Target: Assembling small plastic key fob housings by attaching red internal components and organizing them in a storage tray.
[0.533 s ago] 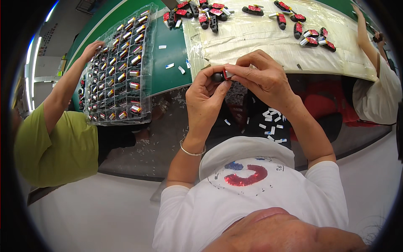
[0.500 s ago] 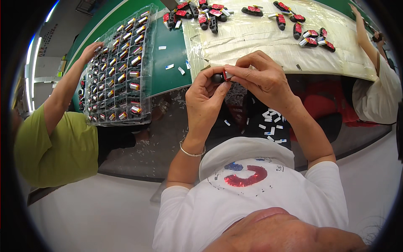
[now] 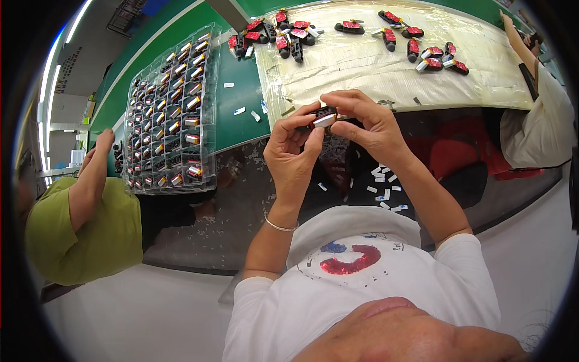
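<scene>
Both my hands hold one small black plastic housing [image 3: 326, 111] in front of me, just off the near edge of the table. A silver battery cell [image 3: 324, 121] shows on its near side. My left hand [image 3: 291, 148] pinches the left end between thumb and fingers. Closed on the right end is my right hand [image 3: 375, 123], its thumb by the cell. Beyond my hands lie several similar black housings [image 3: 412, 50] with red pads, some with silver cells, singly and in a cluster [image 3: 283, 47].
A clear compartment tray [image 3: 213, 102] full of battery-fitted parts stands at left. Beside it is a co-worker in green [image 3: 90, 232]; another person [image 3: 534, 123] is at far right. White slips lie on the green table [image 3: 232, 130] and my lap [image 3: 382, 196]. A post [image 3: 228, 12] rises behind.
The housing has turned in my fingers, so its silver cell and black side now show. My right fingers have shifted along it. The co-worker's hand has left the tray.
</scene>
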`<control>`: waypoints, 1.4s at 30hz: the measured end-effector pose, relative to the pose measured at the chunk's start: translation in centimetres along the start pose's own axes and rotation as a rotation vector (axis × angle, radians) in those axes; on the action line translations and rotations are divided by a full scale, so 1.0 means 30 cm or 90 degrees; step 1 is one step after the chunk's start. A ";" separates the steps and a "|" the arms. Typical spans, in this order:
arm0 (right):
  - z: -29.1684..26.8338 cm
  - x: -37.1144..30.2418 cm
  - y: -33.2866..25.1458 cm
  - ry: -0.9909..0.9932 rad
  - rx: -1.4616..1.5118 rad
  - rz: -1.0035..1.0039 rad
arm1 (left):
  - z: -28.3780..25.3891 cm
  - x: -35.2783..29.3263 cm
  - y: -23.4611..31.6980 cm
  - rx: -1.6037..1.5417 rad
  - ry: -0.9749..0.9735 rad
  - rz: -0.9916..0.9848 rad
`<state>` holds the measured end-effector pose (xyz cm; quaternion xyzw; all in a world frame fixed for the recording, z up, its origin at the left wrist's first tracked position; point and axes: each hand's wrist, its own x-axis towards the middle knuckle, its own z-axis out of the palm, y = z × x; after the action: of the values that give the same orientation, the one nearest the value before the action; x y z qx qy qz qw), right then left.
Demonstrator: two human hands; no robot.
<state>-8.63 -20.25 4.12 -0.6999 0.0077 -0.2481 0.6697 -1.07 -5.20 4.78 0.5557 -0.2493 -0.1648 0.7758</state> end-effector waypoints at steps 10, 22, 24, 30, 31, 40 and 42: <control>0.027 -0.008 0.022 0.025 0.259 0.105 | 0.019 0.002 0.002 0.097 -0.034 0.148; 0.071 0.051 0.030 -0.057 0.187 0.206 | -0.204 0.075 0.112 0.494 -0.087 0.246; 0.070 0.085 0.015 -0.075 0.072 0.151 | -0.277 0.122 0.156 0.580 -0.035 0.304; -0.030 0.173 0.103 -0.035 -0.223 0.044 | -0.697 0.401 0.246 0.363 0.148 0.089; -0.048 0.181 0.123 -0.023 -0.249 0.039 | -0.780 0.463 0.239 0.400 0.174 0.099; -0.016 0.190 0.118 0.002 -0.383 0.016 | -1.294 0.866 0.168 0.900 0.381 0.053; -0.007 0.193 0.125 0.019 -0.393 0.007 | -1.286 0.934 0.179 0.938 0.374 0.021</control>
<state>-2.43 -22.83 2.55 -0.8666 0.0963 -0.2404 0.4266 43.82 11.73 5.62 0.9431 -0.0874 0.2073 0.2448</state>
